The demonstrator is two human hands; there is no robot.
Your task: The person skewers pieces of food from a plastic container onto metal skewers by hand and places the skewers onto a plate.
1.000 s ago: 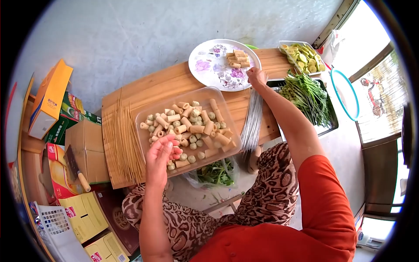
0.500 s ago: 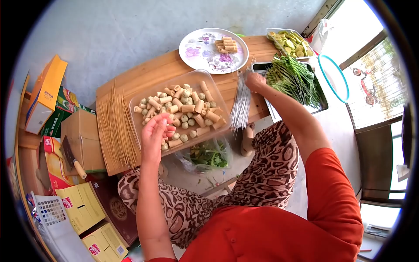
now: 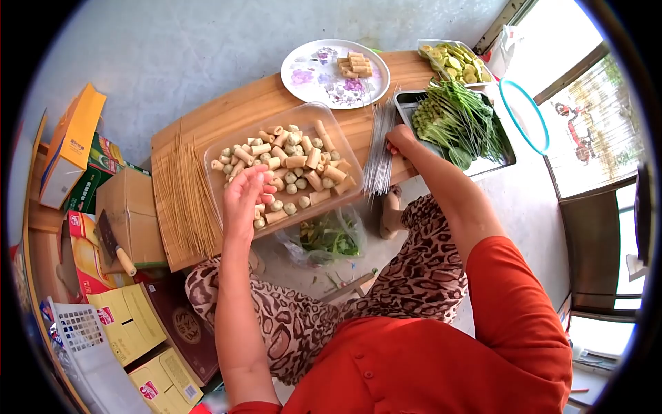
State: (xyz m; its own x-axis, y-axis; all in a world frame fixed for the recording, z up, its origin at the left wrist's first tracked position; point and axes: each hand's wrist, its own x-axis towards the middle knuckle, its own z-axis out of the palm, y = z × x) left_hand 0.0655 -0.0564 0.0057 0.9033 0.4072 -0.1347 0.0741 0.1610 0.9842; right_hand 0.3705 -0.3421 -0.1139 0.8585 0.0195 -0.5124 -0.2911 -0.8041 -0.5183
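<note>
My left hand (image 3: 246, 195) is over the near left part of a clear plastic tub (image 3: 353, 155), its fingers curled loosely; whether they hold anything is hard to make out. Tan tube-shaped pieces (image 3: 295, 161) and pale round balls (image 3: 289, 208) fill the tub. On the right, my right hand (image 3: 402, 141) has its fingers bent together at the edge of a bundle of thin metal skewers (image 3: 379, 148); what is between the fingertips is too small to tell. Beyond, a flowered plate (image 3: 314, 77) bears a small stack of tan skewered pieces (image 3: 355, 65).
Bamboo sticks (image 3: 183, 196) lie left on the wooden table (image 3: 227, 114). At right stand a metal tray (image 3: 507, 160) of greens and a box of sliced vegetables (image 3: 455, 63). A bag of leaves (image 3: 327, 234) sits below; a knife (image 3: 116, 243) rests by cartons at left.
My right hand has moved from the plate's edge down to the metal skewers. My left hand has stayed over the tub. The view has shifted, so the table sits higher in it.
</note>
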